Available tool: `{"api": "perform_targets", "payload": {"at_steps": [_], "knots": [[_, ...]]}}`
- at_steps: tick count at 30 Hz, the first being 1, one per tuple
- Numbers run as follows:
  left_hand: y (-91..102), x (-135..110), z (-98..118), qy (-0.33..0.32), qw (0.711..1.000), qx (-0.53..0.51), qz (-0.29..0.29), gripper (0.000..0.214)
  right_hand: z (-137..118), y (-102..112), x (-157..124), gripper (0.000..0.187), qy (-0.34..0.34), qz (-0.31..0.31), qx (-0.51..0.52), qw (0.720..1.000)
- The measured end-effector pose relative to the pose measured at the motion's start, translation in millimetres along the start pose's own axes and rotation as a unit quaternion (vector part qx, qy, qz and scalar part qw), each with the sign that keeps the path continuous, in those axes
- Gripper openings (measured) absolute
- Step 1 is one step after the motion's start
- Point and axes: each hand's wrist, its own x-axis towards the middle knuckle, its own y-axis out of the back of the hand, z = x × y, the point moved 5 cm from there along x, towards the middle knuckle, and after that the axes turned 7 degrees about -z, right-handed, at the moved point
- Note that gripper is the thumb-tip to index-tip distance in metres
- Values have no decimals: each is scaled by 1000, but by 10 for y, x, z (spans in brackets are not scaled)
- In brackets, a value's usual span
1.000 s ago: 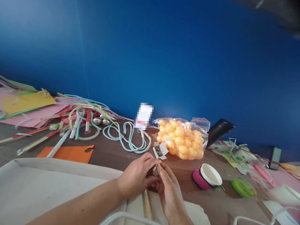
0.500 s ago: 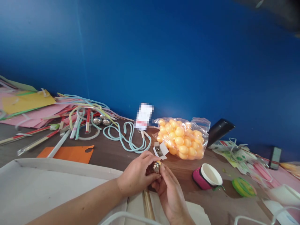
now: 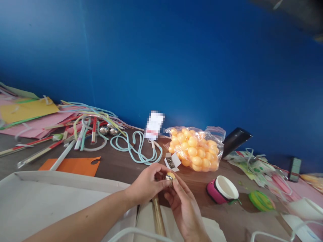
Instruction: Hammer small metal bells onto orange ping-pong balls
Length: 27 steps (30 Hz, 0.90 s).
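Both hands [image 3: 145, 186] [image 3: 186, 206] close together, silvery ball [image 3: 169, 178] between

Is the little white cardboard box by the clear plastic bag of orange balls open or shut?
Open: the little white cardboard box has its flaps spread out, and small shiny pieces show inside.

A small silver ball [image 3: 168, 178] with a mirror-bright, rounded surface is held above the desk [image 3: 195, 191], toward six o'clock from the middle of the view. A little flat-looking yellow piece [image 3: 172, 175] shows at its one o'clock edge, apparently against the metal. The left hand [image 3: 143, 186] grips the ball from nine o'clock, its thumb across the lower side; fingers of the right hand [image 3: 186, 205] meet it at four o'clock. Its underside is hidden.
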Motion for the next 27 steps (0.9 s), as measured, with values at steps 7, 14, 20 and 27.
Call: {"api": "perform_targets", "payload": {"at_steps": [7, 14, 20, 27], "knots": [[-1, -4, 2, 14, 1000, -14, 0, 31, 8, 16, 0, 24, -2, 18, 6, 1000], [-11, 19, -74, 6, 999, -32, 5, 32, 17, 28, -21, 22, 4, 35, 12, 999], [138, 27, 80, -14, 990, 108, 86, 21, 9, 206, 4, 20, 21, 101, 51, 993], [-79, 439, 300, 16, 892, 451, 9, 24, 37, 217, 4, 20, 18, 100, 57, 993]]}}
